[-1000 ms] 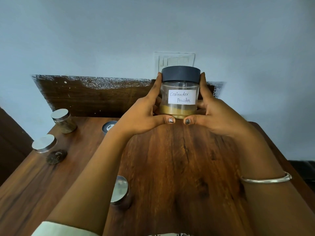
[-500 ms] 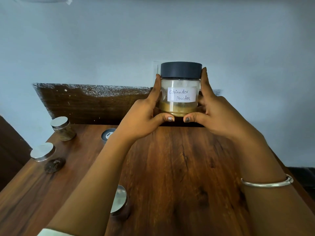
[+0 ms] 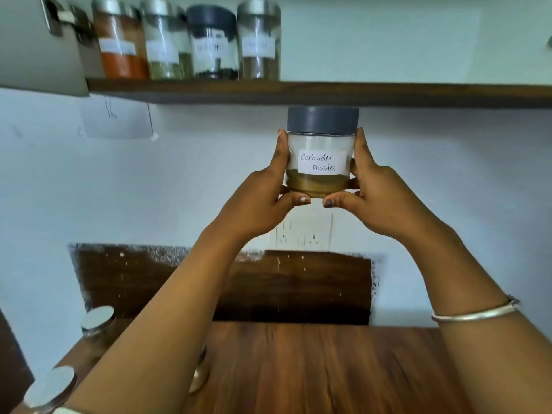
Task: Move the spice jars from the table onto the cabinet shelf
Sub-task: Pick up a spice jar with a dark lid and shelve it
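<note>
A clear jar labelled coriander powder [image 3: 322, 150], with a dark grey lid and yellow-brown powder at the bottom, is held up in the air just below the wooden shelf [image 3: 328, 93]. My left hand [image 3: 263, 198] grips its left side and my right hand [image 3: 373, 192] grips its right side, both thumbs under its base. Several labelled spice jars [image 3: 191, 40] stand in a row at the shelf's left end. On the wooden table [image 3: 313, 369] below, steel-lidded jars [image 3: 97, 319] stand at the left, partly hidden by my left arm.
A cabinet door edge with a handle [image 3: 38, 40] hangs open at the top left. The shelf right of the row of jars is bare. A wall switch plate [image 3: 304, 233] sits behind my hands, above a dark wooden backboard [image 3: 268, 288].
Both hands have lifted the coriander jar upward from above the table to just under the shelf. The view has tilted up, bringing the shelf and its jars into sight.
</note>
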A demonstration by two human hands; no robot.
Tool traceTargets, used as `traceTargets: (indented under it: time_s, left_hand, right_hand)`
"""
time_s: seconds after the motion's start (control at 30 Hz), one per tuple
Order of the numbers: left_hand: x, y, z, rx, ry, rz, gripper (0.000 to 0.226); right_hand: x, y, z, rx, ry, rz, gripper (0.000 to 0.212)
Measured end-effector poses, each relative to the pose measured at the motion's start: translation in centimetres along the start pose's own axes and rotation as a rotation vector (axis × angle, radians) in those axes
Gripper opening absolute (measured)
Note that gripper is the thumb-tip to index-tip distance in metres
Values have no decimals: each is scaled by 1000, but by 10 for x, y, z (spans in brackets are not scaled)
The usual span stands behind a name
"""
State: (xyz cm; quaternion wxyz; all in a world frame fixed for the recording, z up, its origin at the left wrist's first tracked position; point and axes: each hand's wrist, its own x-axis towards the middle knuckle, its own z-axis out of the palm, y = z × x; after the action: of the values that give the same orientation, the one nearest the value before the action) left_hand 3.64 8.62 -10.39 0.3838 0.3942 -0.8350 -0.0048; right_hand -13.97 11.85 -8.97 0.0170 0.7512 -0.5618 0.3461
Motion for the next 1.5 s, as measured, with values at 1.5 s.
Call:
traceTargets:
  time_s: [1.5]
  left_hand:
    - [198, -47, -14, 284, 526, 116, 61]
  right_hand:
    - [212, 29, -30, -144, 383, -164, 55]
